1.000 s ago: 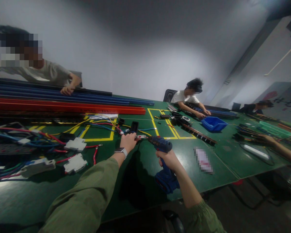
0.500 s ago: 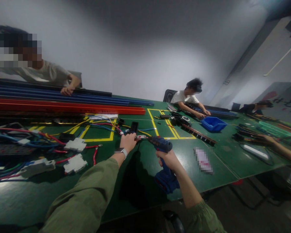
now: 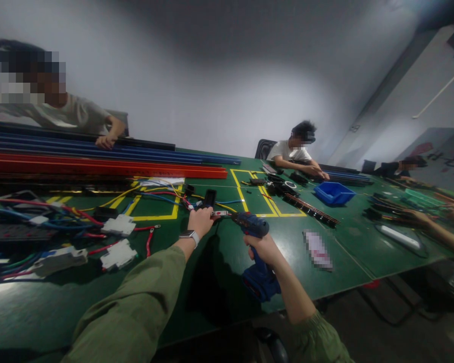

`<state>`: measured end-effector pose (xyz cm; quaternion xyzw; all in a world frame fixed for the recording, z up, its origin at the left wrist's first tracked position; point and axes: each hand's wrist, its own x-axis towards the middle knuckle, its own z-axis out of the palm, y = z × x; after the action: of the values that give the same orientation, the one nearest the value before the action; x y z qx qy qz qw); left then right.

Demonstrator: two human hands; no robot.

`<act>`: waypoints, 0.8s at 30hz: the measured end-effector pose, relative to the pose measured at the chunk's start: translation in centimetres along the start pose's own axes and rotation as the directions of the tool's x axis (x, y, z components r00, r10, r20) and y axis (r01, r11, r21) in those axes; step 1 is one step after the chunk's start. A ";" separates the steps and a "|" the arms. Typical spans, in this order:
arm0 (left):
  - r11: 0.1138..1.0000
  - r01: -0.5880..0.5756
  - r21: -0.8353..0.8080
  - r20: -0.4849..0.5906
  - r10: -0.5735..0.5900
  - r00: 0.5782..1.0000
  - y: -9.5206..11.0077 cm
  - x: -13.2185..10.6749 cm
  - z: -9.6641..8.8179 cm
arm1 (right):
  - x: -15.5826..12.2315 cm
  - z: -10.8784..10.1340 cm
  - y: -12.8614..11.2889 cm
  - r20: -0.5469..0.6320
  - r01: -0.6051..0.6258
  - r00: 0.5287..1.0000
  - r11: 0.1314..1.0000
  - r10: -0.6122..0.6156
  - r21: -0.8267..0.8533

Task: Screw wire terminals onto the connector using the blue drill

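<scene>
My right hand (image 3: 264, 249) grips the handle of a blue cordless drill (image 3: 254, 252) held over the green table (image 3: 219, 282). The drill's tip points left at a small white and red part (image 3: 219, 214) that my left hand (image 3: 200, 221) is closed around. A watch sits on my left wrist. Coloured wires (image 3: 162, 194) run from the part toward the left. A black block (image 3: 209, 197) lies just beyond my left hand.
White breaker-like parts (image 3: 117, 254) and tangled wires lie at the left. Long red (image 3: 106, 167) and blue rails (image 3: 98, 148) run along the back. A blue bin (image 3: 333, 192) stands at right. Other people sit at the far left, back centre and right.
My hands and the drill hold the same place. The person at the back centre has shifted their hands slightly.
</scene>
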<state>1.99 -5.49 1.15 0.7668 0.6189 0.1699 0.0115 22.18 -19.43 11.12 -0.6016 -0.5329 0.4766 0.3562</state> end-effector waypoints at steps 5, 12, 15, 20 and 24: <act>1.000 -0.009 -0.015 -0.009 0.008 1.000 -0.1 0.1 0.1 | 0.1 0.0 0.3 0.004 -0.007 1.000 1.000 0.007 0.002; 1.000 0.004 0.005 -0.003 -0.004 1.000 0.0 0.1 0.2 | 0.0 -0.1 0.1 0.018 -0.039 0.999 0.999 0.040 -0.027; 1.000 -0.016 0.005 -0.025 0.016 1.000 -0.2 0.1 0.4 | 0.0 -0.1 0.1 0.013 -0.046 0.999 0.999 0.046 -0.007; 1.000 -0.014 -0.005 -0.025 0.014 1.000 -0.2 0.1 0.5 | 0.0 0.0 0.2 -0.003 0.001 1.000 1.000 -0.001 0.005; 1.000 -0.011 -0.014 -0.012 0.010 1.000 -0.1 0.1 0.4 | 0.1 -0.1 0.2 0.015 -0.017 1.000 1.000 0.016 0.008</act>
<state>1.99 -5.32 0.75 0.7690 0.6137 0.1785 0.0123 22.36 -19.41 10.92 -0.6008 -0.5286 0.4864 0.3508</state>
